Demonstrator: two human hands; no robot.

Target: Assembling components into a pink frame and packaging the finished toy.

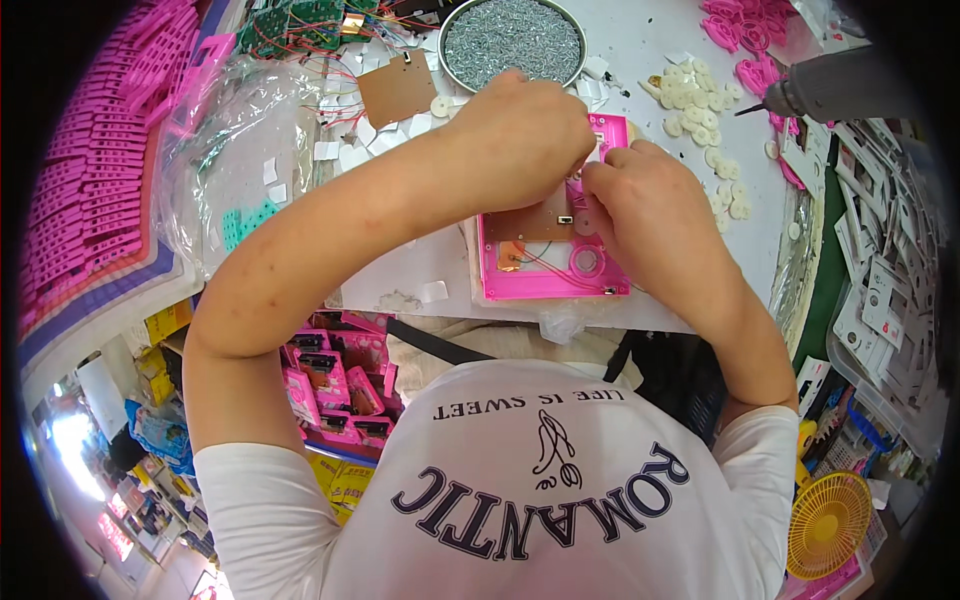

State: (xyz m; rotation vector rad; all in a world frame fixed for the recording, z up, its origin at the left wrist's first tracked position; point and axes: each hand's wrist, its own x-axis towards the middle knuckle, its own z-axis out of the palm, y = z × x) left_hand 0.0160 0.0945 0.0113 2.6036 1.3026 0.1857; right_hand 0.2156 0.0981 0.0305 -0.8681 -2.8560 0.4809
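A pink plastic housing (556,270) lies open on the white table (640,60), with a brown circuit board (532,226) and thin red and black wires inside it. My left hand (520,130) reaches over its upper end, fingers curled and pinching at the top edge. My right hand (640,200) rests on the housing's right side, with its fingertips pressed together close to the left hand's. Whatever small part sits between the fingertips is hidden.
A round metal bowl of screws (512,40) stands just beyond the hands. White discs (700,110) lie scattered at the right under a hanging electric screwdriver (840,85). Stacked pink parts (100,170) and a plastic bag (240,150) sit at the left. A box of pink units (335,385) is below the table edge.
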